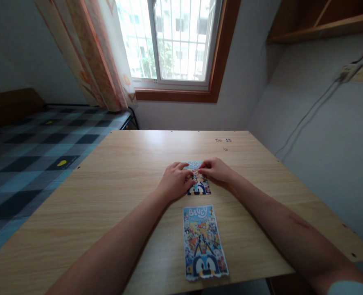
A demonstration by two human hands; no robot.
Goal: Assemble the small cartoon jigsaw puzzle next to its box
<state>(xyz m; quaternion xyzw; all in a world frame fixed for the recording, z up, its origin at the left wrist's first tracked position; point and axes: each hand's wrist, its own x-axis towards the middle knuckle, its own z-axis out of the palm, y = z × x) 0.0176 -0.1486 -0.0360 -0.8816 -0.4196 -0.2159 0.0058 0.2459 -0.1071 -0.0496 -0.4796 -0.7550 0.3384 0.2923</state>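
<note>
A small, partly covered jigsaw puzzle [197, 189] lies on the table between my hands, with a blue cartoon dog's face along its lower edge. My left hand [175, 180] rests over its left side, fingers spread and touching the surface. From the right, my right hand [214, 169] reaches in with thumb and fingertips pinched at the puzzle's upper right, on what looks like a puzzle piece; the fingers mostly hide it. Nearer to me lies a printed Bluey picture sheet [202, 241] with a ragged lower edge, showing the same dog's face.
Loose puzzle pieces [218, 140] lie at the table's far right, with another small piece [225, 149] just in front. The wooden table [122, 184] stands below a barred window. A bed [46, 139] is on the left, a wall with a cable [307, 112] on the right.
</note>
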